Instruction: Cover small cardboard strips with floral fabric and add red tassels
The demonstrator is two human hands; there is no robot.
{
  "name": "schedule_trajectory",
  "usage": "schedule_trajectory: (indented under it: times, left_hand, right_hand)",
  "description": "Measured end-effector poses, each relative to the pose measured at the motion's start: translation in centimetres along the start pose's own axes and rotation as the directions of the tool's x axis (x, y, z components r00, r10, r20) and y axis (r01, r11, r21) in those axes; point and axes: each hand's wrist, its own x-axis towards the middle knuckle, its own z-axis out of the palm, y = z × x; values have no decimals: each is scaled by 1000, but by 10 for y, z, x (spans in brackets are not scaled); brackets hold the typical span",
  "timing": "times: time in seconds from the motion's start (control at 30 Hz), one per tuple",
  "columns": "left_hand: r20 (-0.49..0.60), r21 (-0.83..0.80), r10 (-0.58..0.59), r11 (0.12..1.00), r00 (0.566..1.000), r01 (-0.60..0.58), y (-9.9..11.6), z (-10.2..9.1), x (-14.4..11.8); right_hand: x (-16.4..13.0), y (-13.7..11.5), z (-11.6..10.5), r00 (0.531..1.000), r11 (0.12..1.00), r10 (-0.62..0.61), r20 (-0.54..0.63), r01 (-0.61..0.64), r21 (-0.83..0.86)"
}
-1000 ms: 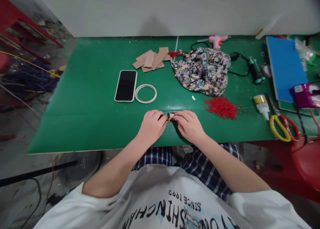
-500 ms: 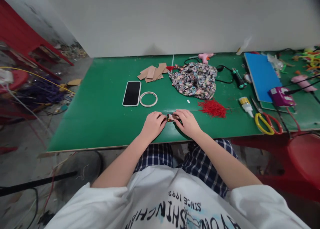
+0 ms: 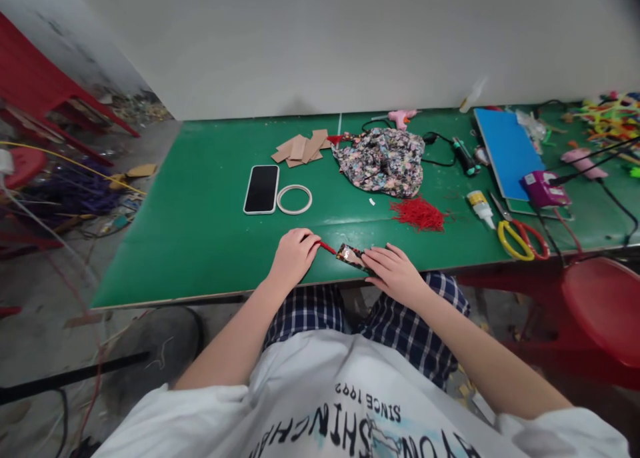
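My left hand (image 3: 294, 257) rests on the green table (image 3: 200, 245) near its front edge and pinches the end of a thin red cord (image 3: 327, 248). The cord runs to a small flat piece wrapped in dark floral fabric (image 3: 351, 256), which my right hand (image 3: 395, 271) holds from its right side. The two hands are a short way apart with the piece between them.
Farther back lie a phone (image 3: 261, 189), a white ring (image 3: 294, 199), cardboard strips (image 3: 300, 148), bunched floral fabric (image 3: 383, 161) and a heap of red threads (image 3: 419, 214). To the right are a glue bottle (image 3: 481, 207), yellow-and-red scissors (image 3: 520, 235), a blue board (image 3: 505, 151) and a pink glue gun (image 3: 400, 117).
My hands were pressed together around the small piece. They have drawn apart and come nearer the table's front edge, the left one pulling the red cord out leftward.
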Motion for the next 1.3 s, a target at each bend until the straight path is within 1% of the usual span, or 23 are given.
schedule_trajectory:
  times: [0.13, 0.23, 0.3, 0.33, 0.37, 0.4, 0.43, 0.5, 0.57, 0.63, 0.7, 0.73, 0.8, 0.87, 0.93, 1.0, 1.03, 1.1, 1.13, 1.2, 1.23, 1.27, 1.3]
  left_hand:
    - [-5, -27, 7, 1000, 1000, -7, -2, 1, -6]
    - [2, -109, -29, 994, 1000, 29, 1, -4, -7]
    - [44, -235, -64, 969, 997, 73, 9, -11, -2]
    - [80, -332, -62, 940, 995, 85, 14, -16, 2]
    - [118, -431, -37, 898, 992, 85, 21, -21, 8]
    - [152, -521, 13, 851, 988, 69, 28, -26, 15]
    - [157, -599, 59, 799, 986, 47, 35, -29, 22]
    - [158, -696, 119, 718, 980, 25, 49, -35, 37]
    - [179, -761, 130, 647, 975, 54, 61, -36, 50]
    - [175, -802, 58, 588, 983, 108, 70, -35, 61]
    - [177, -825, -41, 539, 983, 171, 77, -34, 68]
    - [171, -842, -81, 506, 982, 188, 79, -34, 70]
    - [159, -884, -136, 422, 978, 202, 81, -34, 73]
    - [170, -924, -167, 316, 971, 216, 82, -35, 74]
    - [212, -944, -184, 215, 960, 250, 82, -35, 73]
    - [264, -947, -178, 137, 948, 289, 80, -33, 69]
    - [285, -945, -170, 114, 943, 306, 78, -32, 66]
    - [319, -935, -145, 113, 937, 336, 73, -26, 60]
    - [332, -928, -126, 135, 935, 348, 69, -23, 58]
    - [377, -899, -38, 227, 925, 375, 60, -18, 54]
    - [379, -882, -19, 294, 925, 368, 55, -16, 54]
    - [364, -860, -30, 372, 931, 348, 50, -16, 55]
    - [346, -840, -49, 429, 937, 333, 45, -17, 57]
  right_hand:
    - [-7, -5, -2, 994, 1000, -24, -104, 26, 17]
    - [0, -1, -20, 995, 998, -53, -80, 55, 23]
    - [12, 4, -43, 996, 996, -87, -11, 87, 8]
    - [20, 6, -57, 995, 995, -99, 20, 100, 0]
    - [29, 8, -72, 992, 994, -107, 68, 108, -10]
    - [39, 10, -87, 989, 995, -90, 118, 94, -27]
    - [49, 11, -102, 985, 997, -61, 159, 69, -43]
    - [68, 13, -130, 965, 995, -76, 252, 88, -37]
    - [85, 16, -152, 964, 997, -75, 254, 80, -12]
    - [99, 18, -167, 974, 995, -75, 212, 60, 77]
    - [110, 20, -173, 991, 984, -22, 131, -2, 177]
    - [115, 20, -174, 998, 970, 13, 67, -29, 242]
    - [122, 21, -171, 996, 932, 92, -21, -79, 353]
    - [127, 21, -167, 985, 889, 160, -68, -113, 444]
    - [130, 22, -163, 972, 842, 217, -89, -140, 522]
    - [133, 24, -162, 958, 796, 263, -114, -149, 586]
    - [133, 26, -162, 952, 779, 280, -128, -147, 609]
    - [134, 29, -164, 943, 759, 299, -149, -140, 636]
    - [134, 31, -165, 940, 755, 304, -156, -138, 641]
    - [133, 36, -167, 935, 751, 315, -160, -142, 645]
    - [133, 37, -168, 932, 749, 323, -165, -145, 646]
    - [132, 39, -169, 927, 747, 332, -172, -148, 648]
    - [132, 41, -170, 922, 746, 342, -181, -149, 649]
